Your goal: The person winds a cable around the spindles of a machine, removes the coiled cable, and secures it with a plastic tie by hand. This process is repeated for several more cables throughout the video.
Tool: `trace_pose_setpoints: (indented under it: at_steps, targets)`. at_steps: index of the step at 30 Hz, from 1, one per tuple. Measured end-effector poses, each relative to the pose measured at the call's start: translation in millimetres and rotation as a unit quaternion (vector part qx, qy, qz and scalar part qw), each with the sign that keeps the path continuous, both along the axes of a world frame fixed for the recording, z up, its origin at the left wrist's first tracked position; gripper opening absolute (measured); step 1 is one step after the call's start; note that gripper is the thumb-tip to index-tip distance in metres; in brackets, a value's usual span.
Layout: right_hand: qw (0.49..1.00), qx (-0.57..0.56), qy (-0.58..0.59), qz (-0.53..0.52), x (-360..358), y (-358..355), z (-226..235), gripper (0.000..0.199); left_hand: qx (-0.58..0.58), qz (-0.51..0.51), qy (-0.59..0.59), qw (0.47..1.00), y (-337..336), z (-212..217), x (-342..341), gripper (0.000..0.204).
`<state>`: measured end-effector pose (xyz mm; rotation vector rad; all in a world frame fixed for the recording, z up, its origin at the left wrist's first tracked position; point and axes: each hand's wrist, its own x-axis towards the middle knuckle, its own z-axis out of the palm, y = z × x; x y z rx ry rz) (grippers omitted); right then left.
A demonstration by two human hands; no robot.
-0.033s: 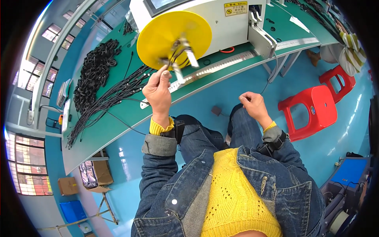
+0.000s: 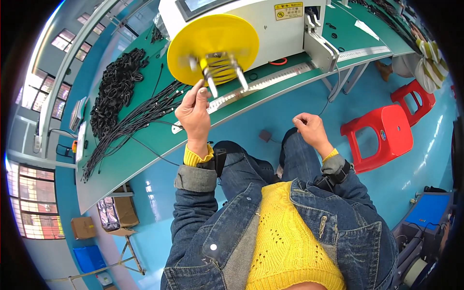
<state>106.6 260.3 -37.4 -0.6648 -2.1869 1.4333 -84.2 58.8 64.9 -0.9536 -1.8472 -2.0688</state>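
A yellow disc (image 2: 186,43) on the front of a white machine (image 2: 285,41) carries metal prongs (image 2: 240,77), and a black cable coil (image 2: 222,67) is looped around them. The disc's middle is smeared by motion. Just below the prongs, my left hand (image 2: 194,116) is raised and closed, thumb and forefinger pinching the black cable near the coil; the stretch inside my fingers is mostly hidden. One loose cable (image 2: 150,149) runs from the bundle over the table edge towards my left wrist. My right hand (image 2: 311,129) hovers above my knee, closed with nothing visible in it.
On the green table (image 2: 145,162) lie a bundle of straight black cables (image 2: 130,123) and a heap of coiled ones (image 2: 113,92). A steel ruler (image 2: 270,79) runs along its front edge. Red stools (image 2: 386,137) stand at the right, cardboard boxes (image 2: 123,210) at the lower left.
The prongs have turned with the disc to a new position, and the coil on them shows more plainly. My hands have hardly moved.
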Motion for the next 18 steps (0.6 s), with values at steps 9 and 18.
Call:
trace_pose_setpoints:
  at_steps: [9,18]
  targets:
    - [1.0,-0.016,-0.011,0.022,-10,0,-7,0.017,-0.043,0.042,0.042,0.997,-3,-2,16,0.024]
    - [0.985,0.093,0.136,0.051,-47,-14,74,0.014,-0.241,0.165,0.287,0.912,13,29,29,0.024]
